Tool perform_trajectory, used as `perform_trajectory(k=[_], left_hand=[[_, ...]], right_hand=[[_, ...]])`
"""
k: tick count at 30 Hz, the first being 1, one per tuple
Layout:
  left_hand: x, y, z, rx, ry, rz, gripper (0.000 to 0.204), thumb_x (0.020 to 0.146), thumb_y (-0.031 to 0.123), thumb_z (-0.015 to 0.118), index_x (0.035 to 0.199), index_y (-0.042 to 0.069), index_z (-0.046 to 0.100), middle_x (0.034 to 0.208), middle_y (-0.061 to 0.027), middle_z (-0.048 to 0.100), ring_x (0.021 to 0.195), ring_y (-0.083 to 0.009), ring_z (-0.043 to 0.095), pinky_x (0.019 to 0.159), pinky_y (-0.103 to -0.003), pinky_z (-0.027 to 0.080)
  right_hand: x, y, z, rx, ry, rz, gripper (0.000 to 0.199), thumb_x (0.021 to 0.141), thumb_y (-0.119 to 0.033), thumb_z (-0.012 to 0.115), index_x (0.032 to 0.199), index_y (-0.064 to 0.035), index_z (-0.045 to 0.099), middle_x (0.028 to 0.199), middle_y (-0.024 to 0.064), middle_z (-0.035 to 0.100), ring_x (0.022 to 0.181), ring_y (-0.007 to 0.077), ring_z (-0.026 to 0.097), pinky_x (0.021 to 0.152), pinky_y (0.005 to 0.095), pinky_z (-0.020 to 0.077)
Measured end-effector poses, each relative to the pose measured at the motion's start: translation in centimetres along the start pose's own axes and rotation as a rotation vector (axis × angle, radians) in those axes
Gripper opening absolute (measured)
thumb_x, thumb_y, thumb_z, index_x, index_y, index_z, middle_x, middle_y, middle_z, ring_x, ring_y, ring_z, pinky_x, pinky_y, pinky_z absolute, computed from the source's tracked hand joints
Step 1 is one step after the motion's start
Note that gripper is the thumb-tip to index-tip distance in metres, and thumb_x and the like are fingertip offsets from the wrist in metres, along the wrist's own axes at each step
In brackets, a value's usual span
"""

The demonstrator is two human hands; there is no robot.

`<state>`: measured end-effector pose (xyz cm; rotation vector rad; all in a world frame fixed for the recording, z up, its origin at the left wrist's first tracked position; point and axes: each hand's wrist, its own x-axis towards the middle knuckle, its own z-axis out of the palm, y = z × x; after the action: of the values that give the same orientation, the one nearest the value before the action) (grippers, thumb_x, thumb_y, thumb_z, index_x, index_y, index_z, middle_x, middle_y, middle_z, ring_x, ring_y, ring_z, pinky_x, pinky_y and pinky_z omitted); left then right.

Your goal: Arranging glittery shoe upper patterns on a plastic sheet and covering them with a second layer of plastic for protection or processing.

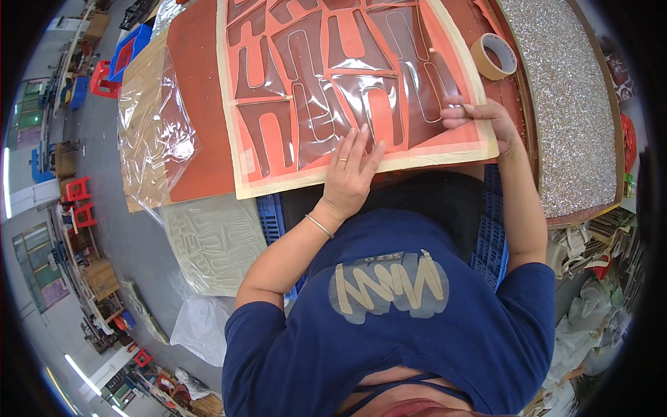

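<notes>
In front of me lies an orange-red sheet edged with cream tape (375, 165), under glossy clear film. Several dark, rounded cut-out shapes (269, 135) with pale outlines cover it. My left hand (349, 174) rests on the sheet's near part, fingers stretched out and spread, holding nothing. At the sheet's right side is my right hand (486, 119), its fingers curled and the thumb near them. A thin, shiny, see-through strip seems to run up from those fingertips; I cannot make out what it is.
A roll of tan tape (495, 57) sits beyond my right hand. Farther right is a glittery silver panel (566, 111). To the left, crumpled clear plastic (156, 132) covers a board, with a pale patterned sheet (214, 243) below it. Blue crates (492, 229) stand near my lap.
</notes>
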<state>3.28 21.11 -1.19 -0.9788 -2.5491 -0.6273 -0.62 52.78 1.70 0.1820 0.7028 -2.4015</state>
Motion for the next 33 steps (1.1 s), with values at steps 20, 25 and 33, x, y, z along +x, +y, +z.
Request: perform_trajectory(k=[20,25,33], left_hand=[[-4.5,-0.7,0.6,0.107,-0.176,-0.129,0.055,0.086,0.016,0.055,0.135,-0.005,0.041,0.144,-0.0221,0.036,0.137,-0.0354,0.030,0.112,-0.051,0.018],[-5.1,-0.5,0.9,0.149,-0.178,-0.145,0.053,0.090,0.022,0.052,0.136,-0.002,0.042,0.146,-0.0190,0.036,0.139,-0.0341,0.026,0.113,-0.052,0.014],[-5.0,-0.2,1.0,0.134,-0.194,-0.161,0.059,0.090,0.036,0.054,0.138,0.003,0.042,0.149,-0.0134,0.032,0.142,-0.0314,0.020,0.112,-0.053,0.009]], right_hand=[[-3.4,5.5,0.2,-0.705,0.602,-0.292,0.022,0.092,-0.017,0.059,0.103,0.0020,0.055,0.067,0.0053,0.059,0.048,0.0104,0.055,0.039,0.0222,0.0437],[-4.3,6.1,0.3,-0.810,0.714,-0.252,0.020,0.092,-0.017,0.059,0.101,0.0014,0.057,0.071,0.0046,0.059,0.048,0.0081,0.054,0.040,0.0207,0.0453],[-4.3,8.1,-1.1,-0.703,0.690,-0.476,0.021,0.093,-0.017,0.058,0.099,0.0028,0.057,0.068,0.0041,0.057,0.047,0.0078,0.051,0.038,0.0204,0.0447]])
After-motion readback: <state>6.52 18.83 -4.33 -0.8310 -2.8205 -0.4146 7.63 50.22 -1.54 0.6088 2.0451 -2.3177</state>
